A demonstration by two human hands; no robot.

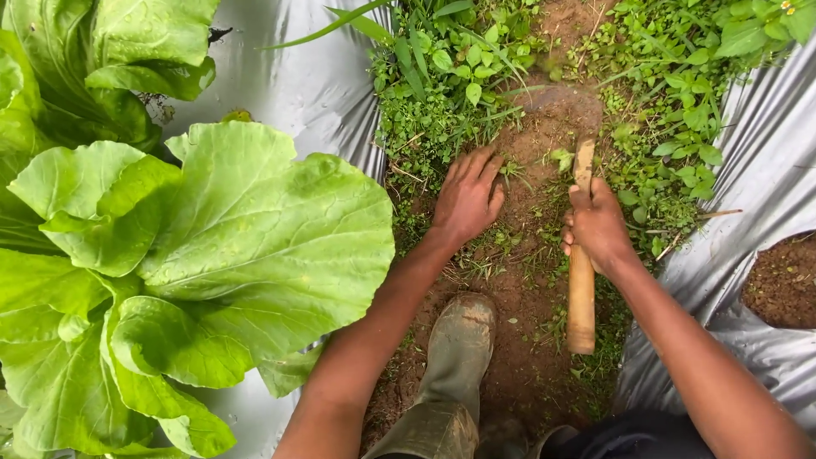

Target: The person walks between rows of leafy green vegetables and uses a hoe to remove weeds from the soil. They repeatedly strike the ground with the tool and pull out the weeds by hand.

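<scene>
My right hand [597, 224] grips the wooden handle [581, 297] of a small hoe. Its dirt-covered blade [557, 104] rests on the soil further ahead, among weeds. My left hand [466, 200] lies palm down on the bare earth of the furrow, fingers spread and touching small weeds [442, 93] and loose grass. It holds nothing. The handle's end points back toward my body.
Large leafy green plants [170, 255] grow through silver plastic mulch [297, 85] on the left. More silver mulch [765, 153] with a round soil hole [786, 280] lies on the right. My muddy rubber boot [459, 348] stands in the furrow.
</scene>
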